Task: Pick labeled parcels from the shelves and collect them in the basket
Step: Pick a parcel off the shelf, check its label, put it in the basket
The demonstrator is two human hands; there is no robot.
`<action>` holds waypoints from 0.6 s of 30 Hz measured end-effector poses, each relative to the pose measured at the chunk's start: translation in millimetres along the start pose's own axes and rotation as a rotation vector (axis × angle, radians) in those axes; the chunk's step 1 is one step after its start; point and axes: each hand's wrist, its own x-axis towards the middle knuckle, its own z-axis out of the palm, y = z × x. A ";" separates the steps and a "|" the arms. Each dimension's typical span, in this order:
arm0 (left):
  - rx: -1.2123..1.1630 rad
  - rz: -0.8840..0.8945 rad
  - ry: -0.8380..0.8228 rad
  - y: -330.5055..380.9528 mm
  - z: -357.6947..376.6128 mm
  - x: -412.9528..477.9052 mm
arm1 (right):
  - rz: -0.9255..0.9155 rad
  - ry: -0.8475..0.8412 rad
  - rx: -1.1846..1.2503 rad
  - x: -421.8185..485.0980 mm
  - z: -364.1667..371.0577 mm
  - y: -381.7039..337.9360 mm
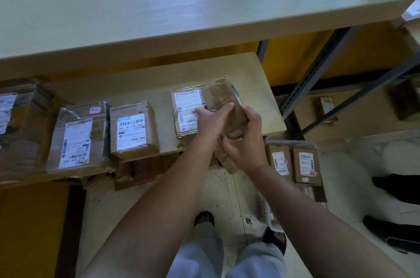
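both hands hold a brown taped parcel (221, 96) just above the right end of the middle shelf (261, 87), near its front right corner. the parcel is tilted, with its far end over the shelf and its near end out past the front edge. the left hand (210, 122) lies on the parcel's left side, its fingers (225, 107) curled over the top face. the right hand (246, 143) grips the near part from the right, with its fingers (248, 116) wrapped round the edge. both sets of fingers are clamped on the taped parcel.

beside it on the shelf, partly under the left hand, lies a flat labelled parcel (187, 105). further left along the front edge sit a small cardboard box (134, 130) with a white barcode label, then a plastic-wrapped parcel (77, 137), and a blurred parcel (16, 116) at the left edge.

the white basket (266, 207) stands on the floor below and to the right of the shelf's front right corner. two labelled boxes (305, 164) lie in it side by side. an upper shelf board (181, 5) spans the top of the view.
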 end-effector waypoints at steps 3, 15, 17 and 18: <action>-0.099 -0.030 -0.067 3.2 -5.6 -5.1 | 0.031 -0.043 0.144 -0.9 -4.1 -12.2; -0.189 0.087 -0.290 -6.2 -39.2 -11.5 | 0.782 0.024 0.551 40.0 -25.3 -12.3; -0.197 0.100 -0.290 -9.4 -41.8 -11.5 | 0.832 0.035 0.600 38.6 -22.2 -10.3; -0.195 0.106 -0.289 -10.4 -42.6 -12.4 | 0.865 0.058 0.636 37.5 -19.9 -9.9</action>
